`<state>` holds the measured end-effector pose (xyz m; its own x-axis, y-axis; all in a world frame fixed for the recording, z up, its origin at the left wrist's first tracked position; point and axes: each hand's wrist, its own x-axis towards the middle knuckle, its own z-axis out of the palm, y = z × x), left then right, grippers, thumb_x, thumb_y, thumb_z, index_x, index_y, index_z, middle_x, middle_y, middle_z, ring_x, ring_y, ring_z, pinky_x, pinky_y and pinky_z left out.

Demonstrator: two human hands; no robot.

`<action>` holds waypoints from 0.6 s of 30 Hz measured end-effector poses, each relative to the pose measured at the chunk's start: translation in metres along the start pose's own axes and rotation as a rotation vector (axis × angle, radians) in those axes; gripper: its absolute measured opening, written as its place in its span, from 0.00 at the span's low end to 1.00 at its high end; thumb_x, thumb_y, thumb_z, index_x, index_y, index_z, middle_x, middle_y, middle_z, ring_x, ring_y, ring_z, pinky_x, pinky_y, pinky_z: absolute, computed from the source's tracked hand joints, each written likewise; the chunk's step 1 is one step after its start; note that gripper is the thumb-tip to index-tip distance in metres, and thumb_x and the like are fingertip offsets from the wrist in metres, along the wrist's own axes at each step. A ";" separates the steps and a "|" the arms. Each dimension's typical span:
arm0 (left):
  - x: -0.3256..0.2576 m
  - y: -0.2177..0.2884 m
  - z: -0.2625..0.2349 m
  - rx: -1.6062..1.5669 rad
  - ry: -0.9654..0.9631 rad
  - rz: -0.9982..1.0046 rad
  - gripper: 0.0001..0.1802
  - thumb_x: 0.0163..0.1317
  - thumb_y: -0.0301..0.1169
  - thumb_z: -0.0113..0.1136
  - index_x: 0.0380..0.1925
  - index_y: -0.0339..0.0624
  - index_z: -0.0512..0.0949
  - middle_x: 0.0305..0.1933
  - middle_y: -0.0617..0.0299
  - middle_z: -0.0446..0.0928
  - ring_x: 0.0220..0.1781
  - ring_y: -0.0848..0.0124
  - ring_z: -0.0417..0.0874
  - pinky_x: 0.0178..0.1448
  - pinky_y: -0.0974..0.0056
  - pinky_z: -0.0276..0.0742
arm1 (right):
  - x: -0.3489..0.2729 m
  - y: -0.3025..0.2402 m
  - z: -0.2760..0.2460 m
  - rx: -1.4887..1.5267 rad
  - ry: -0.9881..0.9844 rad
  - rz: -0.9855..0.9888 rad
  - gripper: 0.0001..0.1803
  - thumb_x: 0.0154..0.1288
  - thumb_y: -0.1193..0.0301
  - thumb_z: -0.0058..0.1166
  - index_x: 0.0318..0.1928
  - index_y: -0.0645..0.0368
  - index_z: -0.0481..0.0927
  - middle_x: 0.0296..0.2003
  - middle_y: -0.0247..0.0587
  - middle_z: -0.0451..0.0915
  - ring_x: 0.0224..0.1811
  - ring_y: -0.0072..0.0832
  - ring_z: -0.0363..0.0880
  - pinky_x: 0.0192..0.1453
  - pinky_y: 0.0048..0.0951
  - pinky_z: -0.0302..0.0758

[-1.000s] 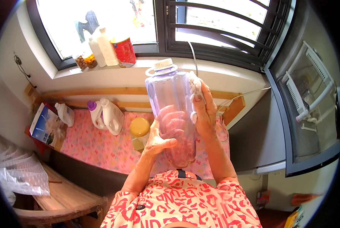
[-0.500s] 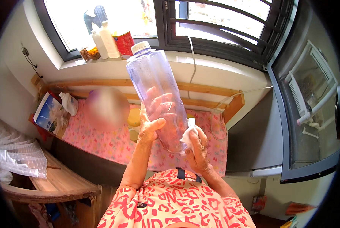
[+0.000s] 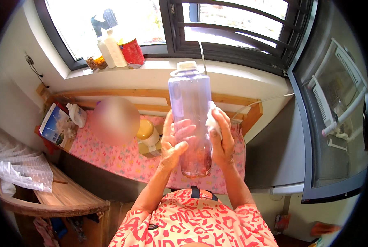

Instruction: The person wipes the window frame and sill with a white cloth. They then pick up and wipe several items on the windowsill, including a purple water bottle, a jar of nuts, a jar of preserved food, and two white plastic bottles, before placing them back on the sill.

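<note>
A large, see-through purple plastic bottle (image 3: 191, 99) with a white cap stands nearly upright in front of me. My left hand (image 3: 172, 144) grips its lower left side; the fingers behind it show through the wall. On the other side my right hand (image 3: 222, 138) holds a crumpled white cloth (image 3: 212, 119) against the bottle's right wall. Part of the cloth is hidden under the fingers. Below and behind the bottle lies a pink patterned cover (image 3: 110, 154) on a wooden-framed bed or bench.
A yellow-lidded jar (image 3: 147, 131) sits by a small box on the cover. Farther left are a white jug (image 3: 77, 114) and a carton (image 3: 57, 125). Bottles and a red can (image 3: 131, 53) line the windowsill. An open fridge-like door (image 3: 336, 123) stands at the right.
The bottle has turned from leaning left to nearly upright, its cap moving right and down. My right hand with the cloth has slid up along the bottle's right side.
</note>
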<state>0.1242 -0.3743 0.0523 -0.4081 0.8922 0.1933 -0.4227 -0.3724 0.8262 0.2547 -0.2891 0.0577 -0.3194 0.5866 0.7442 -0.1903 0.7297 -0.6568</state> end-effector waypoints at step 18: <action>-0.012 -0.028 -0.024 0.176 -0.162 -0.002 0.58 0.37 0.33 0.79 0.68 0.44 0.52 0.58 0.55 0.70 0.54 0.66 0.75 0.55 0.62 0.74 | 0.056 -0.016 0.009 0.025 0.108 0.021 0.11 0.68 0.71 0.45 0.47 0.62 0.74 0.47 0.45 0.74 0.47 0.31 0.72 0.53 0.30 0.69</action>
<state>0.1216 -0.3808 0.0141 -0.2658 0.9278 0.2620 -0.2700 -0.3325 0.9036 0.2316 -0.2708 0.1086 -0.2215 0.6371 0.7383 -0.2080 0.7088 -0.6741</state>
